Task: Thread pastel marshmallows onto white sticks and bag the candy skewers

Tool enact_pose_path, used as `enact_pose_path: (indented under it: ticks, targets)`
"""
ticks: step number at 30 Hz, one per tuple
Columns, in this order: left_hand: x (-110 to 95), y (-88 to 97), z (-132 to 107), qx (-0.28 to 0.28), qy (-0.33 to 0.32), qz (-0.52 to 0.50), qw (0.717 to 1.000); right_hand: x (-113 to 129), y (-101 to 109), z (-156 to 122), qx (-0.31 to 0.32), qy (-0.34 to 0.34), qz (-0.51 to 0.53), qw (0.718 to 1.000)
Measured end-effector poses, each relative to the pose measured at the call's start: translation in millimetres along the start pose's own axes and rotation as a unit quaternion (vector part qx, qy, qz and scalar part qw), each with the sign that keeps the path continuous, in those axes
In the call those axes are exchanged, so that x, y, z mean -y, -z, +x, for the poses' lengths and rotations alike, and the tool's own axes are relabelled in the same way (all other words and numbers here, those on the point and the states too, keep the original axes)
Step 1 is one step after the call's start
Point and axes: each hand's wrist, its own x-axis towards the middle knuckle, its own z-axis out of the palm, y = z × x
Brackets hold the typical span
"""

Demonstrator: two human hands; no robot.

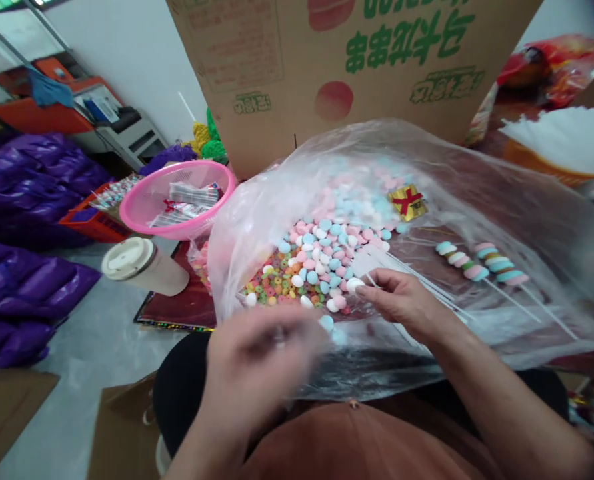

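My right hand [399,297] pinches a white marshmallow [355,285] between thumb and fingertips; a short bit of white stick shows by its fingers, but I cannot make out whether it pierces the sweet. My left hand [269,353] is smeared by motion in front of the candy, so what its fingers do is unclear. Beyond the hands lies a heap of pink, blue and white marshmallows [327,250] beside small ring-shaped gummies [277,277]. White sticks [417,273] lie under and past my right hand. Two marshmallow skewers [461,261] [501,264] rest to the right.
A clear plastic sheet [257,207] surrounds the candy, with a gold packet [407,202] near its back. Behind stands a large cardboard box [277,127]. Left are a pink basket [131,207], a lidded cup [161,270] and purple bundles [27,293]. An orange basket [541,160] is far right.
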Motion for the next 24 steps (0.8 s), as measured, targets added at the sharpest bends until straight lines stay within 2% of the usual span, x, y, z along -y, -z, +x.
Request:
enact_pose_path:
  ticks: [2, 5, 6, 7, 9, 11, 12, 13, 15, 17, 20, 24]
  targets:
    - [7.1, -19.2, 27.6, -0.014, 0.031, 0.105, 0.994, 0.2, -1.0, -11.7, 0.036, -0.048, 0.11, 0.992]
    - [21.7, -43.6, 49.1, 0.018, 0.068, 0.324, 0.943, 0.3, -5.2, -18.9, 0.067, -0.083, 0.202, 0.973]
    - [26.1, -49.2, 51.4, 0.021, 0.066, 0.362, 0.93, 0.6, -6.4, -19.6, 0.07, -0.087, 0.22, 0.969]
    - [29.8, -53.4, 52.1, 0.014, 0.055, 0.362, 0.931, 1.3, -7.6, -20.0, 0.069, -0.089, 0.233, 0.966]
    - [34.0, -58.8, 51.2, -0.02, 0.04, 0.275, 0.961, 3.4, -9.9, -20.5, 0.069, -0.086, 0.25, 0.962]
    - [32.9, -63.0, 49.4, -0.039, 0.06, 0.089, 0.994, 6.2, -13.4, -20.9, 0.081, -0.072, 0.257, 0.96]
    - [30.5, -65.4, 48.4, -0.04, 0.075, -0.023, 0.996, 7.6, -15.9, -20.9, 0.089, -0.062, 0.256, 0.961]
    - [27.1, -68.1, 47.4, -0.036, 0.088, -0.128, 0.987, 8.7, -18.9, -20.9, 0.096, -0.05, 0.253, 0.961]
    - [18.3, -73.1, 44.6, -0.03, 0.099, -0.28, 0.955, 10.1, -25.3, -20.5, 0.102, -0.031, 0.247, 0.963]
    - [9.1, -75.8, 40.7, -0.04, 0.1, -0.347, 0.932, 10.1, -30.8, -19.8, 0.094, -0.02, 0.242, 0.965]
    - [-1.4, -72.9, 33.8, -0.042, 0.12, -0.382, 0.915, 8.8, -34.6, -18.8, 0.079, -0.014, 0.231, 0.97]
    - [-6.0, -61.9, 25.0, 0.019, 0.1, -0.377, 0.921, 11.2, -32.4, -17.3, 0.06, -0.028, 0.219, 0.974]
